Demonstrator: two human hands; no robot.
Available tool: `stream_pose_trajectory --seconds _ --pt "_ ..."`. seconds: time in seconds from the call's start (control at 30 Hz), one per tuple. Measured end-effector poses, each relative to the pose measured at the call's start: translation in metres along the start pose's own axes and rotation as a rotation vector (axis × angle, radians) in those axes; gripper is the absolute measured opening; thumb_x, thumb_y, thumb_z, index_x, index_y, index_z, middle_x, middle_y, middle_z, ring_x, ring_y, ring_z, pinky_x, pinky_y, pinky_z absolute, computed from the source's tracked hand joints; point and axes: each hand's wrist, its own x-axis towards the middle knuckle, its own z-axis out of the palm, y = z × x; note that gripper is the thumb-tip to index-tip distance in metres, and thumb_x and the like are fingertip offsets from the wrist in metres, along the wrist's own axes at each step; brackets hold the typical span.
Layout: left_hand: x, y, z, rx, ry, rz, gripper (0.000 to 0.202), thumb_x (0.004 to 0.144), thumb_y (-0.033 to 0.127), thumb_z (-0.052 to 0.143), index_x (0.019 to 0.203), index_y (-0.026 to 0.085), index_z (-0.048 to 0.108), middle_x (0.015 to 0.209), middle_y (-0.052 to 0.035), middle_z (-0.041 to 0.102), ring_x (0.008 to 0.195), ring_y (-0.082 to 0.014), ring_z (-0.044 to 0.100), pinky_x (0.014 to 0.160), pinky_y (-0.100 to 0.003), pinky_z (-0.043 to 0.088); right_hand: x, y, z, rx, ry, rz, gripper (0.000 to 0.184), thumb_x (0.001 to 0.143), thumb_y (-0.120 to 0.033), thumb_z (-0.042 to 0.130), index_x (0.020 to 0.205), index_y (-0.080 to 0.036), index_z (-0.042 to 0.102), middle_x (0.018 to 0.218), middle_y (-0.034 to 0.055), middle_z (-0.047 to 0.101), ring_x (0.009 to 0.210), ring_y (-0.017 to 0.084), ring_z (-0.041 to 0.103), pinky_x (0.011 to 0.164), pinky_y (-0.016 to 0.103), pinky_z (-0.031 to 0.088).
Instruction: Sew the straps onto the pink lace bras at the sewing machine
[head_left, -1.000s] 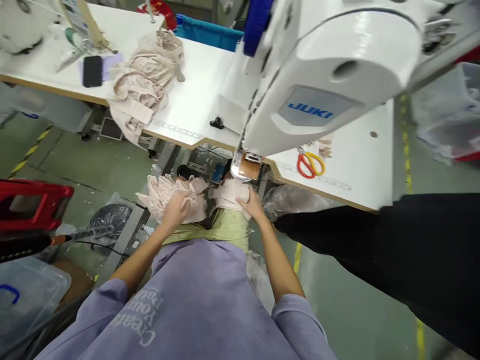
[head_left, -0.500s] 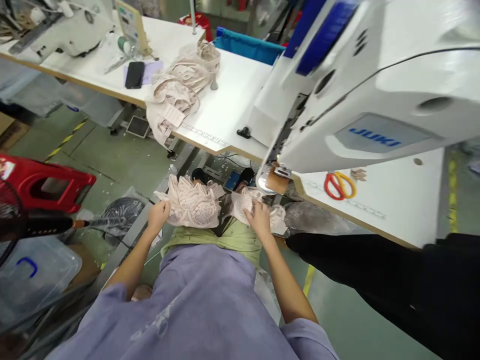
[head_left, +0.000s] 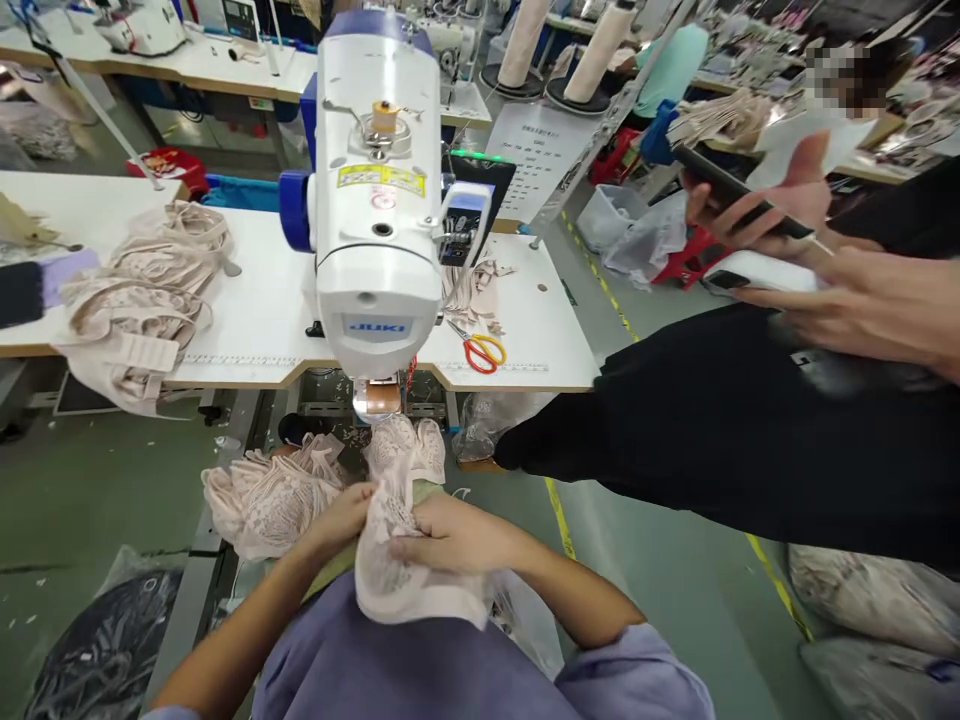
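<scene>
A pale pink lace bra (head_left: 386, 575) is held up in front of my lap. My right hand (head_left: 457, 535) is closed on its right side, the thumb lying over the lace. At its left edge, my left hand (head_left: 345, 517) pinches the fabric, with the fingertips partly hidden. Beside my left forearm, a stack of similar lace bras (head_left: 274, 497) rests on my left thigh. More lace pieces (head_left: 405, 447) lie over my right knee, just beyond my hands and below the sewing machine's front end.
A white sewing machine (head_left: 379, 270) stands ahead on a white table (head_left: 255, 345). Red and yellow scissors (head_left: 484, 352) and fabric scraps (head_left: 474, 292) lie to its right, a heap of bras (head_left: 150, 285) to its left. At right, another person's hands (head_left: 840, 290) hold a phone (head_left: 739, 195) and a white device (head_left: 765, 272).
My view has swung right and up. Both hands have come together at one bra, now raised from my lap; before, they were apart, at the stack and at the pieces on the right.
</scene>
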Motion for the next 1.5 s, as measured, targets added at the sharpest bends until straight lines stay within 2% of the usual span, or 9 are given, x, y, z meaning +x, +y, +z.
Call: stream_pose_trajectory --seconds 0.13,0.27,0.4,0.53,0.77,1.0,1.13,1.33,1.5 --pt "0.019 -0.001 0.018 -0.005 0.064 0.055 0.051 0.080 0.068 0.063 0.083 0.017 0.064 0.076 -0.0015 0.062 0.064 -0.0137 0.053 0.062 -0.026 0.044 -0.021 0.039 -0.068 -0.107 -0.143 -0.059 0.039 0.096 -0.050 0.054 0.074 -0.019 0.065 0.060 -0.0045 0.055 0.056 0.010 0.048 0.057 0.023 0.038" --pt "0.021 0.007 0.026 0.203 0.163 0.139 0.048 0.081 0.067 0.062 0.072 0.020 0.055 0.067 0.0014 0.053 0.063 -0.0151 0.048 0.060 -0.026 0.038 0.012 0.105 -0.168 -0.422 0.914 0.474 0.025 0.093 -0.031 0.057 0.109 -0.016 0.069 0.112 0.0145 0.068 0.100 0.026 0.060 0.083 0.034 0.047" --pt "0.017 0.012 0.033 0.390 0.185 0.252 0.039 0.094 0.055 0.050 0.075 0.022 0.053 0.070 0.0001 0.052 0.067 -0.0169 0.048 0.064 -0.028 0.038 0.056 0.141 -0.256 -0.371 1.120 0.630 0.024 0.081 -0.016 0.063 0.103 -0.007 0.070 0.118 0.0257 0.064 0.120 0.034 0.052 0.098 0.042 0.040" --pt "0.010 0.014 0.031 0.434 0.260 0.292 0.034 0.098 0.047 0.049 0.074 0.022 0.051 0.071 0.0003 0.052 0.068 -0.0170 0.050 0.064 -0.028 0.039 0.064 0.147 -0.284 -0.171 1.143 0.613 0.009 0.075 -0.014 0.068 0.067 -0.012 0.064 0.083 0.0184 0.068 0.107 0.032 0.058 0.092 0.040 0.042" --pt "0.016 0.029 0.028 0.408 0.311 0.380 0.028 0.098 0.036 0.050 0.118 0.022 0.063 0.086 -0.0028 0.067 0.080 -0.0183 0.063 0.074 -0.029 0.048 0.018 0.118 -0.232 0.355 1.051 0.253 0.032 0.083 -0.048 0.062 0.069 -0.021 0.052 0.063 -0.0020 0.052 0.052 0.009 0.035 0.047 0.023 0.033" --pt "0.010 0.063 0.035 0.414 0.261 0.460 0.028 0.095 0.040 0.057 0.106 0.019 0.071 0.100 -0.0079 0.074 0.088 -0.0211 0.067 0.076 -0.031 0.050 0.019 0.064 -0.071 0.934 0.712 -0.035 0.040 0.068 -0.050 0.081 0.081 -0.022 0.056 0.071 -0.0028 0.058 0.051 0.006 0.034 0.044 0.019 0.029" --pt "-0.001 0.070 0.037 0.540 0.199 0.477 0.033 0.098 0.041 0.054 0.085 0.017 0.071 0.076 -0.0024 0.068 0.071 -0.0155 0.061 0.066 -0.026 0.045 0.027 0.052 -0.011 0.934 0.711 -0.012 0.030 0.075 -0.044 0.081 0.086 -0.022 0.063 0.076 -0.0026 0.059 0.058 0.008 0.044 0.052 0.022 0.037" --pt "0.002 0.073 0.031 0.575 0.186 0.616 0.028 0.102 0.033 0.050 0.104 0.018 0.073 0.091 -0.0040 0.075 0.081 -0.0158 0.069 0.074 -0.025 0.051 0.035 0.063 -0.029 0.891 0.971 0.069 0.037 0.073 -0.053 0.081 0.088 -0.021 0.072 0.053 -0.0058 0.051 0.047 0.009 0.041 0.046 0.023 0.035" --pt "0.022 0.079 0.004 0.987 0.554 0.750 0.033 0.103 0.027 0.042 0.122 0.020 0.069 0.118 -0.0089 0.071 0.104 -0.0192 0.068 0.083 -0.026 0.052 0.045 0.065 -0.069 0.765 0.877 0.083 0.040 0.072 -0.054 0.082 0.091 -0.020 0.074 0.063 -0.0009 0.064 0.056 0.012 0.057 0.052 0.024 0.048"
